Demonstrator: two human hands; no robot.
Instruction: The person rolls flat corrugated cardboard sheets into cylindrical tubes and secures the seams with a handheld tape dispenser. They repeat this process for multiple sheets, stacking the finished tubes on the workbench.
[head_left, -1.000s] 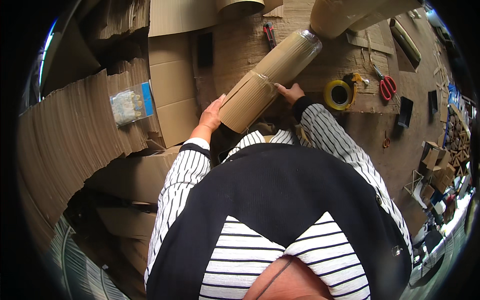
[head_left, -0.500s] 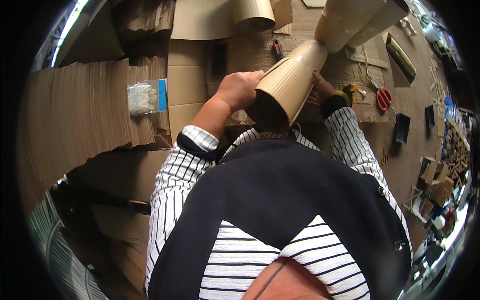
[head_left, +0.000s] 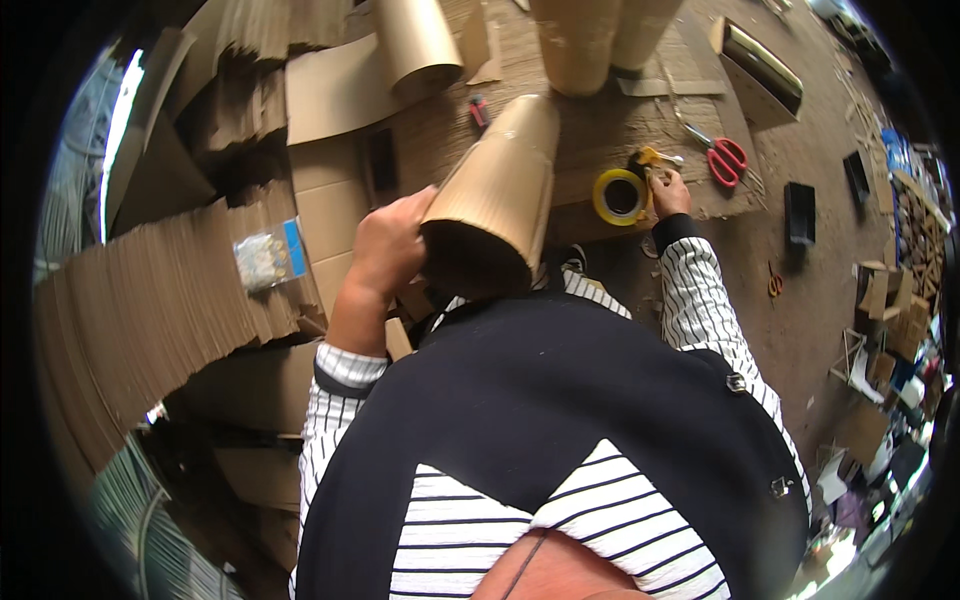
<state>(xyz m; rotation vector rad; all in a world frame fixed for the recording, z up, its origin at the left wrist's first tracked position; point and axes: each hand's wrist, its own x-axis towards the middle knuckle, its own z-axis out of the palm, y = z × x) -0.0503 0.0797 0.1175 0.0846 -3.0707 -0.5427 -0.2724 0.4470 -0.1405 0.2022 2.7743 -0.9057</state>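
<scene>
My left hand [head_left: 392, 240] grips the near rim of a rolled cardboard tube [head_left: 493, 190]. The tube lies tilted, its dark open end toward me and its far end on the table. At the table's near edge, my right hand [head_left: 668, 192] is closed on a yellow and black tape dispenser [head_left: 640, 183] carrying a roll of yellow tape. A box cutter [head_left: 479, 112], red and black, lies just beyond the tube. Red-handled scissors [head_left: 726, 161] rest to the right of my right hand.
Upright cardboard tubes [head_left: 574, 45] stand at the far side, beside another rolled sheet [head_left: 415, 50]. Stacked cardboard sheets [head_left: 150, 310] fill the left, with a small plastic bag [head_left: 266, 260] on top. To the right, a black tray [head_left: 799, 214] lies on the floor.
My right hand has let go of the tube, moved right and taken hold of the tape dispenser. My left hand still holds the tube. The whole view has shifted.
</scene>
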